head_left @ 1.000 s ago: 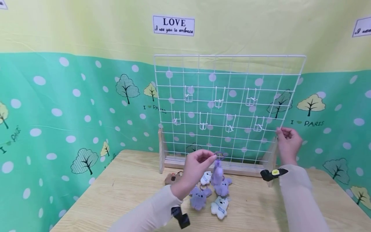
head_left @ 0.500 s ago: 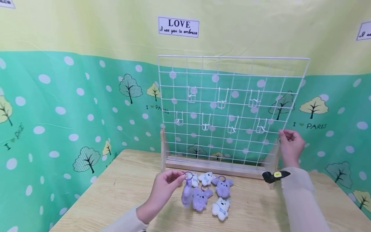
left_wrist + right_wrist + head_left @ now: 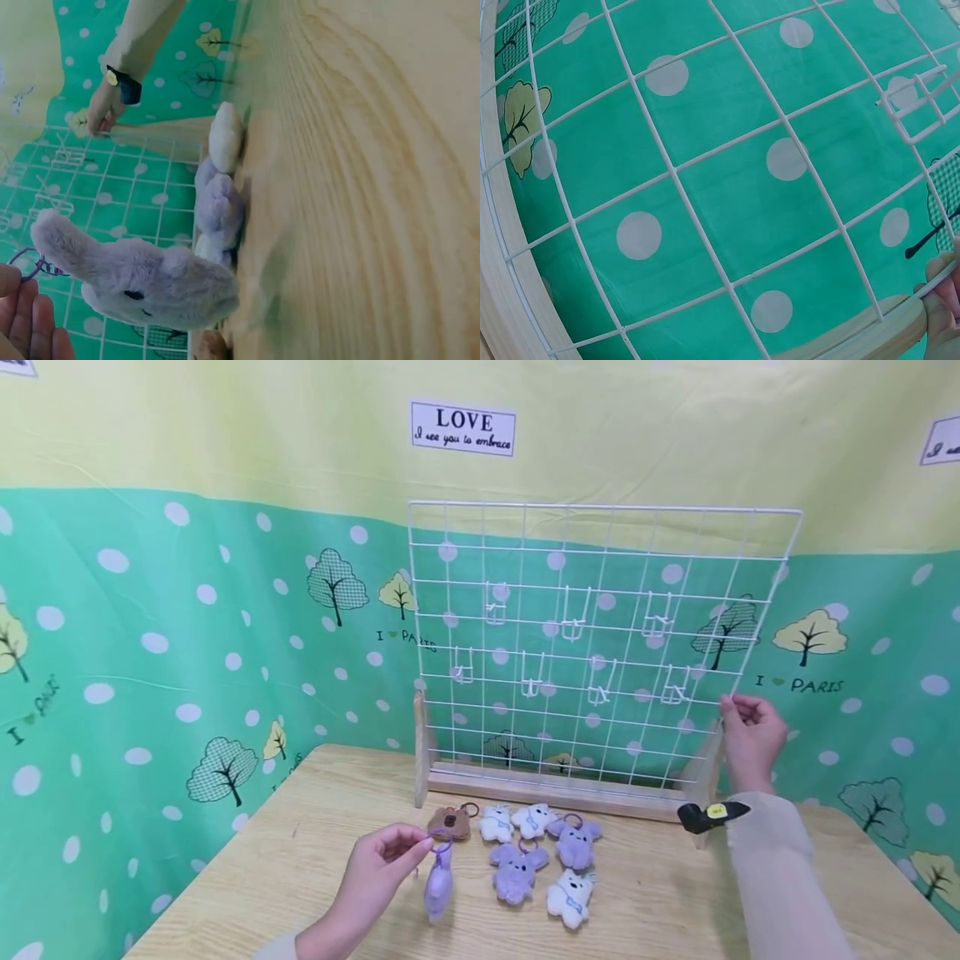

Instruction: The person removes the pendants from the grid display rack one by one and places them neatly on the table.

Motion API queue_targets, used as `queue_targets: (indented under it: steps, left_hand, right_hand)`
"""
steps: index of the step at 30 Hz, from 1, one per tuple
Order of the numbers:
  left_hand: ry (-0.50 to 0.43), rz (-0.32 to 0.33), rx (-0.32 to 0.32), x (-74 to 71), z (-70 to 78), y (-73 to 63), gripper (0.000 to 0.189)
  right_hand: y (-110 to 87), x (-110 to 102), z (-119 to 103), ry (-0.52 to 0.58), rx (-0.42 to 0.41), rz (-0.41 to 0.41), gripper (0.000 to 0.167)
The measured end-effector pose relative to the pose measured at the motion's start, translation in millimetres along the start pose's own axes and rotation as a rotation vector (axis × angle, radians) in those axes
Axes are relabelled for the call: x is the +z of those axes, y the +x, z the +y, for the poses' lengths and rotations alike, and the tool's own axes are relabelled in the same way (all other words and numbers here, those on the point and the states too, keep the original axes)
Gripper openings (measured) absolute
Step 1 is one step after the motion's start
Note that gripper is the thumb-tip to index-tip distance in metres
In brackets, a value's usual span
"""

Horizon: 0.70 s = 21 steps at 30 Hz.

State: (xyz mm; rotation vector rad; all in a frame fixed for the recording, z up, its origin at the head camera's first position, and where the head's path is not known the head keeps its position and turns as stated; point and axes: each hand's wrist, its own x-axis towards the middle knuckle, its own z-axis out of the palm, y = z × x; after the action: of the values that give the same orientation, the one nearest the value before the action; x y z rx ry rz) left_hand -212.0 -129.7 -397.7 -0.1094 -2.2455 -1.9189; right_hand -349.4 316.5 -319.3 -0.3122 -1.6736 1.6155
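Observation:
My left hand (image 3: 378, 868) pinches the purple ring of a plush keychain (image 3: 438, 889), which hangs below the fingertips at the left of the plush group. In the left wrist view this plush keychain (image 3: 154, 285) shows lilac fur, a long ear and a dark eye. My right hand (image 3: 752, 737) grips the right edge wire of the white wire grid rack (image 3: 600, 508), just above its wooden side support. In the right wrist view, thumb and fingers of the right hand (image 3: 943, 304) close round that wire.
White hooks (image 3: 573, 625) hang on the grid in two rows. On the wooden table (image 3: 300, 827) lie a brown plush keychain (image 3: 450, 823), two lilac ones (image 3: 517, 872) and several white bear ones (image 3: 570, 897). A printed green and yellow curtain (image 3: 150, 710) stands behind.
My left hand has moved left and down from in front of the rack's base, carrying the lilac plush keychain away from the others. The right hand stays on the rack's edge.

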Motion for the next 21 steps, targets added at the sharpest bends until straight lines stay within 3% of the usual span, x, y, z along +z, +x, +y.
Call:
queue_targets:
  steps: [4, 7, 11, 21]
  left_hand:
    - [0.021, -0.004, -0.031, -3.1, -4.9, -1.4, 0.014]
    - [0.030, -0.017, -0.021, -0.9, -8.9, 2.0, 0.014]
    - [0.024, -0.037, -0.014, 6.4, -16.4, 12.3, 0.014]
    - [0.047, -0.067, 0.021, 26.8, -39.1, 42.4, 0.013]
  right_hand:
    - [1.2, -1, 1, 0.010, 0.002, -0.005, 0.013]
    - [2.6, -1, 2, -0.007, -0.016, -0.005, 0.012]
    - [4.1, 0, 2, 0.033, -0.014, -0.010, 0.010]
    - [1.6, 0, 1, -0.011, -0.014, -0.007, 0.012]
